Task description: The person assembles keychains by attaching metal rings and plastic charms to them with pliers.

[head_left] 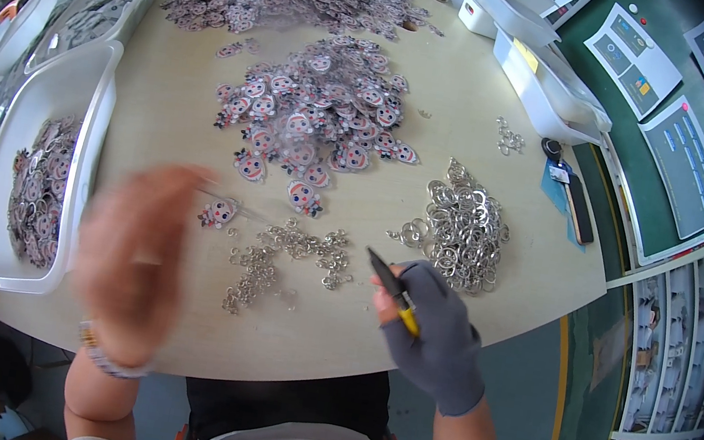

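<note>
While R hand in grey fingerless glove grips black-and-yellow pliers-like tool over pale table (head view), L hand is blurred, can't tell its grip; small silver metal rings lie btwn, nr flat pinkish-white face-shaped charm.

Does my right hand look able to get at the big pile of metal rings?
Probably yes: the pile of metal rings lies just beyond the right hand, nothing visible between, though it holds a black-and-yellow tool.
</note>
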The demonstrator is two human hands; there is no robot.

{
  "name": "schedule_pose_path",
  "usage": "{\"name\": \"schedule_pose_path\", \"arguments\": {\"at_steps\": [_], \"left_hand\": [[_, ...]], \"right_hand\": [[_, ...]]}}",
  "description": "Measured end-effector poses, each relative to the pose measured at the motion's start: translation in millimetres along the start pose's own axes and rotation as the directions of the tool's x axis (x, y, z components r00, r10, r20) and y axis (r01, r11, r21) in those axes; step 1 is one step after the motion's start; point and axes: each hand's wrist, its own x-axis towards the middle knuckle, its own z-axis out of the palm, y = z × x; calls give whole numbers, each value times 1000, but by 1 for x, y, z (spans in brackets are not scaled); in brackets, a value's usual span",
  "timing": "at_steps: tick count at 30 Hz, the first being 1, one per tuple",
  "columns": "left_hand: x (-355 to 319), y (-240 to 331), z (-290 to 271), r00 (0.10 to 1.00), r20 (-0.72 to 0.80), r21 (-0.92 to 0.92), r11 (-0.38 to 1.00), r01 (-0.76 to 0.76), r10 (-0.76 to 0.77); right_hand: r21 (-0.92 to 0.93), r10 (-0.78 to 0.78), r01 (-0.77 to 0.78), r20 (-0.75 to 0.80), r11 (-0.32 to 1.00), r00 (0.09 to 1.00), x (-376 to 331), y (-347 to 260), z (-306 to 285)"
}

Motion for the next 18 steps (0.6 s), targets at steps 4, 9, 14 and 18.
{"name": "schedule_pose_path", "arguments": {"at_steps": [4, 9, 14, 18], "left_hand": [[6, -53, -113, 994, -32, 527, 844, 102, -101], [-12, -88, -103, 966, 56, 735, 665, 131, -253], [-1, -36, -23, 840, 452, 314, 935, 165, -300], [-8, -44, 17, 725, 623, 287, 948, 135, -292]], "right_hand": [[-6, 148, -148, 88, 989, 985, 15, 8, 0], [-255, 164, -100, 241, 962, 957, 18, 23, 12], [-374, 117, -4, 279, 927, 953, 19, 25, 19], [-456, 53, 99, 309, 884, 949, 23, 21, 25]]}}
